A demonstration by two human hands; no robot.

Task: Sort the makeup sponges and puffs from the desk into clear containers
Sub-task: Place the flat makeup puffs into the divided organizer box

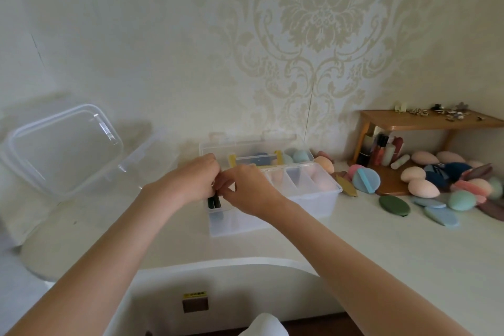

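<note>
Both hands meet over the divided clear container: left hand and right hand pinch dark green puffs upright, directly beneath the fingers. The puffs look light, thin and soft; holding them by the top edges, as now, seems right for sliding them into the narrow slot.

Clear glossy plastic divided container, clear plastic lid showing sheen, matt foam sponges, smooth pale desk, polished wooden shelf, patterned wallpaper gleaming faintly

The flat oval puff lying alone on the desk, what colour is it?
Dark green puff, clearest in the head view.
</note>
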